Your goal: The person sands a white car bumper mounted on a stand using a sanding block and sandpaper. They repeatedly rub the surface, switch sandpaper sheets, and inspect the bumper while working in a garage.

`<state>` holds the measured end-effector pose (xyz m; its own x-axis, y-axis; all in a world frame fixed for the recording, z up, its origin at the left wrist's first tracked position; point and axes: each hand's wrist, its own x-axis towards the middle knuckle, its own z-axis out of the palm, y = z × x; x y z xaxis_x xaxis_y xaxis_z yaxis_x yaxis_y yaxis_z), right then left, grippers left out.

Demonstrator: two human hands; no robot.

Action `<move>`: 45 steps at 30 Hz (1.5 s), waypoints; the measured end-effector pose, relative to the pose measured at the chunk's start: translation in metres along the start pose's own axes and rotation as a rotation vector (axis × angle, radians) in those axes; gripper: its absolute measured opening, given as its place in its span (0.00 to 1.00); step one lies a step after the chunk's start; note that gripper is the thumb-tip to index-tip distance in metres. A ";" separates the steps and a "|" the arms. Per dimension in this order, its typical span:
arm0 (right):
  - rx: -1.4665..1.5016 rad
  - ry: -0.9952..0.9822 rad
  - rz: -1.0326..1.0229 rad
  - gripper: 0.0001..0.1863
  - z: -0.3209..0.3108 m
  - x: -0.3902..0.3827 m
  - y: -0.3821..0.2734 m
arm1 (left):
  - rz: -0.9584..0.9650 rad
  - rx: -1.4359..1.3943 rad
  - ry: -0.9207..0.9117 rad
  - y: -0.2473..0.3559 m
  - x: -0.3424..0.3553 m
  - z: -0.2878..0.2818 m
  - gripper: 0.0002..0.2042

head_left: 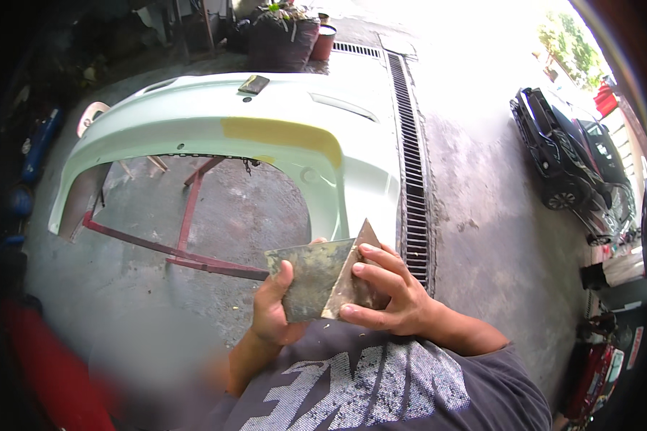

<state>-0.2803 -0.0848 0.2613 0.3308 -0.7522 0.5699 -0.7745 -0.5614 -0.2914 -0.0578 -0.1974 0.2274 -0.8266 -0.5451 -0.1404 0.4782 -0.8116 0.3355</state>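
My left hand (272, 309) holds a flat, dirty metal spreader plate (308, 276) by its lower left edge, thumb on its face. My right hand (388, 291) grips a second, smaller scraper blade (354, 276), set edge-on against the first plate's right side. Both are held in front of my chest. Beyond them a pale green-white car bumper (194, 118) rests on a red metal stand (187, 215), with a yellow patch of filler (280, 133) on its upper face. A small dark pad (254, 84) lies on top of the bumper.
A long metal drain grate (410, 158) runs down the concrete floor right of the bumper. A black car (568, 158) is parked at the right. Potted plants (284, 36) stand at the back; blue objects (36, 144) lie at the left edge.
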 end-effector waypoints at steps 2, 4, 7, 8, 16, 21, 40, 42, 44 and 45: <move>0.005 0.065 0.005 0.36 -0.023 -0.036 0.005 | 0.054 0.034 0.034 -0.045 -0.001 0.025 0.35; 0.011 0.108 0.010 0.36 -0.049 -0.070 0.007 | 0.108 0.013 0.035 -0.088 -0.001 0.054 0.31; 0.092 0.226 0.047 0.36 -0.077 -0.128 0.011 | 0.083 0.077 0.112 -0.150 -0.001 0.077 0.28; 0.170 0.288 0.090 0.36 -0.087 -0.145 0.012 | 0.045 0.087 0.087 -0.162 -0.002 0.080 0.23; 0.769 0.614 0.942 0.21 -0.165 -0.274 0.032 | 0.329 0.664 0.379 -0.265 -0.039 0.062 0.11; 1.073 0.677 0.977 0.21 -0.172 -0.314 0.032 | 0.175 0.552 0.497 -0.267 -0.072 0.114 0.11; 1.646 0.692 1.030 0.20 -0.191 -0.351 -0.137 | 0.411 1.001 0.440 -0.321 -0.203 0.113 0.10; 1.650 0.651 1.025 0.20 -0.188 -0.350 -0.161 | 0.383 0.982 0.380 -0.328 -0.221 0.112 0.11; 1.655 0.653 1.001 0.19 -0.194 -0.338 -0.190 | 0.405 0.905 0.354 -0.331 -0.242 0.128 0.13; 1.632 0.644 1.005 0.19 -0.194 -0.342 -0.199 | 0.419 0.861 0.335 -0.336 -0.251 0.133 0.14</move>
<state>-0.3439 0.3511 0.2735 -0.3109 -0.9341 -0.1755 0.7132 -0.1072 -0.6928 -0.0506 0.2397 0.2734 -0.4528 -0.8891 -0.0666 0.2245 -0.1860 0.9566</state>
